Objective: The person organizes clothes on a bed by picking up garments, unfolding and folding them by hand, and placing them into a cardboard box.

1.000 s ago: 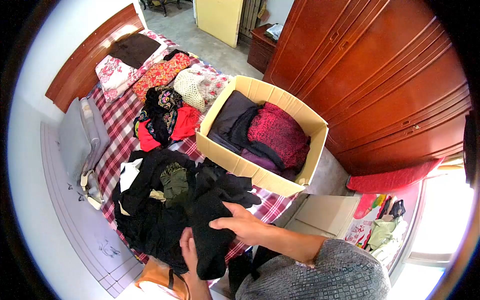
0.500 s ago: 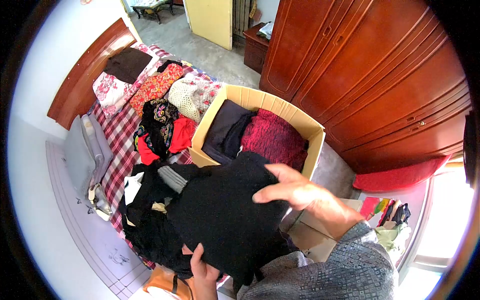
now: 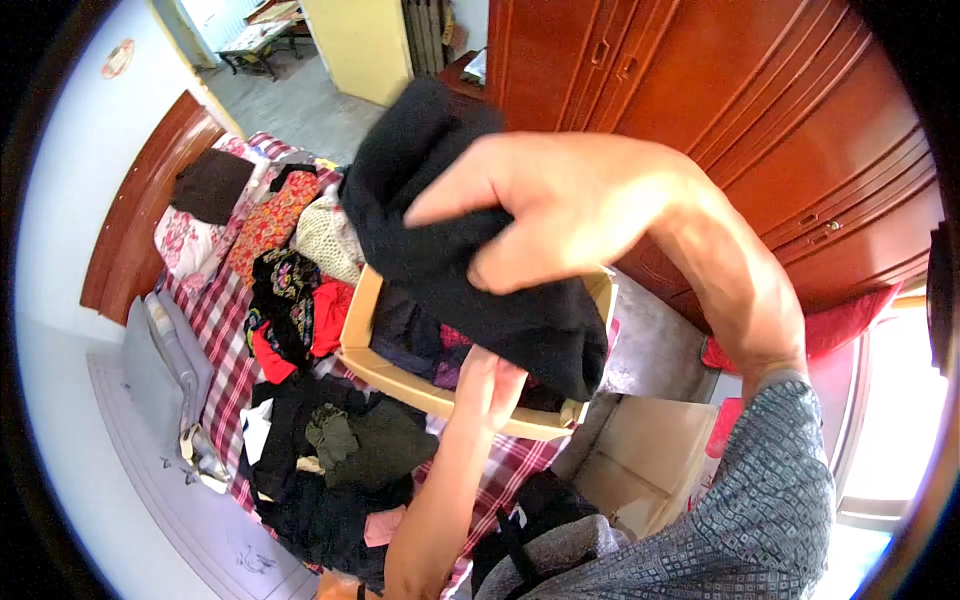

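A folded, soft black cloth [image 3: 520,325] is held above a tan rectangular cardboard box [image 3: 400,388], its long axis slanting from upper left to lower right. The right hand [image 3: 560,210] grasps it; the left hand [image 3: 490,388] meets its lower edge, fingertips hidden, grip unclear.

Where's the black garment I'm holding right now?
In the head view, the black garment is near the centre, in your right hand, above the cardboard box.

We see the right hand [image 3: 560,200] only as a blur. The black cloth [image 3: 530,325] hides the far edge of the box [image 3: 405,385] and much inside. We can't see all the left hand's [image 3: 490,388] fingers. The wardrobe's [image 3: 800,130] top is cut off.
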Motion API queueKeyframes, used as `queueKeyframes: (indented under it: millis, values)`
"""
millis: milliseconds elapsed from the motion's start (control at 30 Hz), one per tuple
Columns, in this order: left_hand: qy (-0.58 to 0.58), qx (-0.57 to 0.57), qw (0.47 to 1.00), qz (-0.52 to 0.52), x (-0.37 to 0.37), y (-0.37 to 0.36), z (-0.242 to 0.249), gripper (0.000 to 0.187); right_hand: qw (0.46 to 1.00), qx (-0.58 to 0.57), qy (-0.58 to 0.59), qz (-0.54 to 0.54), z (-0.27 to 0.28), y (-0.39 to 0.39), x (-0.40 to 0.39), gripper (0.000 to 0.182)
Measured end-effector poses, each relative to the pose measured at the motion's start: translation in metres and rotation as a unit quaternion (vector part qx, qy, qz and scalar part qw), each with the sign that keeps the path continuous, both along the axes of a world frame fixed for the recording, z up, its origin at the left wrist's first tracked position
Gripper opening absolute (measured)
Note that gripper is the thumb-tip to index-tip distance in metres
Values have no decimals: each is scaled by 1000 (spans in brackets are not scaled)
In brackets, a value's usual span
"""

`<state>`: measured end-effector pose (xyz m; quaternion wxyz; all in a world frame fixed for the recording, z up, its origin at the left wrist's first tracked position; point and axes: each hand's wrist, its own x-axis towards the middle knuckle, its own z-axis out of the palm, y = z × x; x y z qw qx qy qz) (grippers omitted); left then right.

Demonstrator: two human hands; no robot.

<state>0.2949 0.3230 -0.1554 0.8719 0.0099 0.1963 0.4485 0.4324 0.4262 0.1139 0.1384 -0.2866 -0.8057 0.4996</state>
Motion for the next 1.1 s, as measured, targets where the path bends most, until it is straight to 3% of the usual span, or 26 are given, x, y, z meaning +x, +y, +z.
queueKeyframes:
  millis: [100, 167, 200, 233, 267, 300, 333, 367, 433, 467, 533, 567, 633, 733, 767, 833, 933, 967, 1033, 1100]
  values:
    - [39, 6, 997, -69, 43, 13, -42, 45, 987, 141, -72, 16, -18, -23, 26, 30]
    - [62, -128, 983, -120, 56, 7, -73, 51, 965, 193, -178, -8, -47, -49, 38, 29]
    - [127, -72, 982, -124, 58, -6, -123, 51, 940, 189, -282, -17, -73, -62, 38, 43]
    - [109, -106, 983, -100, 50, -7, -129, 47, 905, 182, -383, -26, -109, -77, 39, 58]
    - [91, -139, 983, -75, 41, -8, -133, 43, 893, 206, -397, -51, -163, -94, 43, 61]
    - [119, -188, 973, -57, 14, -13, -180, 37, 879, 231, -410, -76, -223, -114, 48, 64]
    - [148, -236, 960, -37, -13, -17, -226, 32, 872, 171, -452, -84, -275, -135, 54, 70]
    - [267, -286, 920, 20, -19, -16, -210, 36, 859, 110, -492, -92, -315, -155, 58, 75]
    - [241, -263, 934, 25, -43, -9, -200, 61, 873, -31, -466, -137, -355, -178, 52, 72]
    - [273, -242, 931, 13, -48, -1, -196, 66, 875, -34, -464, -136, -367, -184, 50, 72]
    - [350, -216, 911, -5, -53, 13, -176, 73, 872, -68, -416, -250, -376, -187, 40, 65]
    - [407, -221, 886, 9, -53, 21, -165, 65, 872, -73, -414, -251, -380, -184, 37, 65]
    - [586, -137, 795, 79, -47, 30, -163, 56, 845, 88, -313, -425, -384, -170, 40, 56]
    - [685, 233, 679, 124, -32, 60, -153, 48, 811, 122, -249, -515, -384, -127, 48, 53]
    - [718, 313, 616, 82, -27, 74, -142, 51, 802, 131, -245, -529, -391, -116, 49, 56]
    - [749, 500, 432, 58, -16, 107, -126, 64, 801, 95, -276, -522, -396, -97, 46, 62]
    - [769, 489, 403, -86, -2, 135, -132, 92, 799, 4, -367, -475, -409, -80, 39, 84]
    - [769, 487, 405, -84, 0, 142, -135, 92, 798, -3, -387, -461, -414, -79, 39, 87]
    - [768, 495, 358, -193, 2, 159, -146, 95, 787, -62, -412, -455, -436, -81, 43, 93]
    - [761, 526, 331, -184, -3, 171, -159, 88, 786, -71, -407, -460, -447, -86, 47, 93]
